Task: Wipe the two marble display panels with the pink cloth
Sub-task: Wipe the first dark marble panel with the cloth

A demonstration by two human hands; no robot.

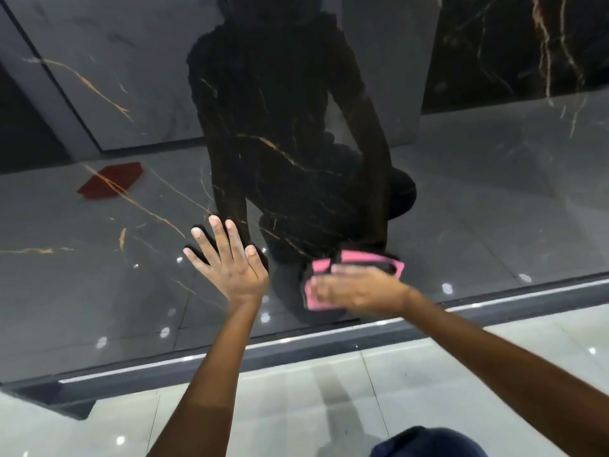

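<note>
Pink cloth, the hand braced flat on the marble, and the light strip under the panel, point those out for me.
pink cloth [359,259]: head view, upper edge above the fingers.
left hand [230,270]: head view, back of the hand.
light strip [164,363]: head view, its left stretch.

Against the glossy dark gold-veined marble panel [99,225], the left hand [227,262] lies flat, just left of the right hand [356,288], which presses the folded pink cloth [356,262] on it.
</note>
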